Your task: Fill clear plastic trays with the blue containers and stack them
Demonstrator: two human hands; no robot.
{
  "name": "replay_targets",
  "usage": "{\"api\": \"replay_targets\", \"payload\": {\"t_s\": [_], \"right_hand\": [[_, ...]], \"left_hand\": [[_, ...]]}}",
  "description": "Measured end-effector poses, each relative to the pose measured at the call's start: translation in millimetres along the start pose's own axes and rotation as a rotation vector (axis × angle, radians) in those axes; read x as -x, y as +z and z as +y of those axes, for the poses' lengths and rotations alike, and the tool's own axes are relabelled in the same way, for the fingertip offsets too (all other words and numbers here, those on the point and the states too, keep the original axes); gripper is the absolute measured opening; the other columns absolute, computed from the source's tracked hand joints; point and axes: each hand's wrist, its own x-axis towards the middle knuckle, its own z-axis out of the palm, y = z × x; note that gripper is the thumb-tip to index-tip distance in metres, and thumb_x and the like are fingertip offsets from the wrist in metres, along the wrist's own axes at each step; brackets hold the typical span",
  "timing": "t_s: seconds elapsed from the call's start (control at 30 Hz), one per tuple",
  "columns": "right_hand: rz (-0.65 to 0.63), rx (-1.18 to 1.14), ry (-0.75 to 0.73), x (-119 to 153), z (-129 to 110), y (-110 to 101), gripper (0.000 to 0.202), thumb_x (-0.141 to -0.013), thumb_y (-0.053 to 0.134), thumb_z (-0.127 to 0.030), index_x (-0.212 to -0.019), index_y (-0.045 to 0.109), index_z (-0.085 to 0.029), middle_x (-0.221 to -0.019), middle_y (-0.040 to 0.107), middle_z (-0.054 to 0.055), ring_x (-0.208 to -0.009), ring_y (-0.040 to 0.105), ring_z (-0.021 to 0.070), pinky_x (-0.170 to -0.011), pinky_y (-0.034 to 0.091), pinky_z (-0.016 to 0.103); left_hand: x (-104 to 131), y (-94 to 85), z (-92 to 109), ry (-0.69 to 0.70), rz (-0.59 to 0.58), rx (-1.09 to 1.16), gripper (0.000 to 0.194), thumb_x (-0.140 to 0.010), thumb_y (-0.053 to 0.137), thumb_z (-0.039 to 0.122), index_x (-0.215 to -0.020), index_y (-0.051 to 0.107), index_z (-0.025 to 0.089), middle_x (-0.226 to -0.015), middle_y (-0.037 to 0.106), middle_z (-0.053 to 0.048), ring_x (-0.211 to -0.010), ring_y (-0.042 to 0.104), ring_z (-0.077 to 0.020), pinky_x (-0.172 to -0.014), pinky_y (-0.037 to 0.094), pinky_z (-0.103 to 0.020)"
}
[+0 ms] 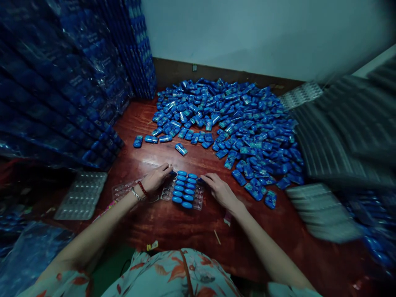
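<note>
A table (136, 233) lies before me. On it, between my left hand (157, 178) and my right hand (219, 189), two columns of pieces (187, 189) sit over the middle of a tray (198, 202). Beyond my hands, a heap of packets (229, 115) spreads toward the wall (247, 37) and rightward. Tall stacks (68, 74) rise at far left, another tray (82, 196) nearer me; piled trays (331, 132) stand at right.

A glossy reddish wooden table (145, 229) carries a heap of blue packets (229, 117), far and to the right, a clear moulded tray (199, 199) at centre, and a thin stick (217, 237) on the near side.
</note>
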Motion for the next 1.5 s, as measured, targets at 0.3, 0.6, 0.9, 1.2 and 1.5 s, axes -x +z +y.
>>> {"api": "replay_targets", "payload": {"t_s": [0.3, 0.6, 0.9, 1.2, 1.5], "right_hand": [[-0.317, 0.194, 0.017, -27.4, -22.9, -24.5, 0.038, -0.087, 0.034, -0.003, -0.118, 0.053, -0.017, -0.106, 0.055, 0.01, -0.099, 0.051, 0.0187, -0.083, 0.047, 0.031], [-0.287, 0.119, 0.048, -15.2, -20.6, -15.2, 0.044, -0.084, 0.04, -0.002, -0.124, 0.051, -0.015, -0.107, 0.059, 0.012, -0.099, 0.055, 0.0204, -0.082, 0.046, 0.032], [-0.126, -0.201, 0.105, -101.8, 29.5, -29.2, 0.035, -0.093, 0.037, -0.032, -0.116, 0.059, -0.019, -0.118, 0.063, 0.007, -0.108, 0.058, 0.0191, -0.092, 0.042, 0.031], [-0.167, -0.041, 0.197, -207.6, 13.3, 21.1, 0.036, -0.069, 0.071, -0.023, -0.102, 0.057, -0.017, -0.105, 0.064, 0.012, -0.098, 0.06, 0.0254, -0.08, 0.044, 0.031], [0.328, -0.702, 0.454, -27.9, 47.8, -17.6, 0.028, -0.084, 0.049, -0.041, -0.105, 0.041, -0.024, -0.083, 0.06, 0.0, -0.058, 0.06, 0.0145, -0.056, 0.051, 0.029]], "left_hand": [[-23.2, -25.4, 20.8, 0.093, -0.268, -0.143, 0.018, -0.086, 0.041, 0.008, -0.099, 0.053, 0.014, -0.106, 0.055, -0.011, -0.084, 0.059, -0.0182, -0.071, 0.048, -0.029], [-8.8, -6.1, 17.1, -0.015, -0.147, 0.024, 0.02, -0.085, 0.045, 0.01, -0.101, 0.054, 0.015, -0.111, 0.055, -0.01, -0.084, 0.061, -0.0172, -0.073, 0.048, -0.028], [-65.2, -36.2, -59.8, -0.113, 0.03, 0.177, 0.032, -0.093, 0.037, 0.029, -0.12, 0.051, 0.018, -0.115, 0.06, -0.009, -0.102, 0.059, -0.0176, -0.085, 0.046, -0.027], [-144.8, -18.9, -64.2, -0.399, 0.007, -0.048, 0.025, -0.087, 0.043, 0.016, -0.108, 0.054, 0.007, -0.11, 0.056, -0.02, -0.095, 0.062, -0.0276, -0.078, 0.049, -0.038], [-11.4, -34.9, -55.0, -0.299, 0.23, 0.197, 0.033, -0.088, 0.042, 0.021, -0.12, 0.044, 0.013, -0.111, 0.059, -0.012, -0.102, 0.059, -0.0195, -0.089, 0.047, -0.033]]}}
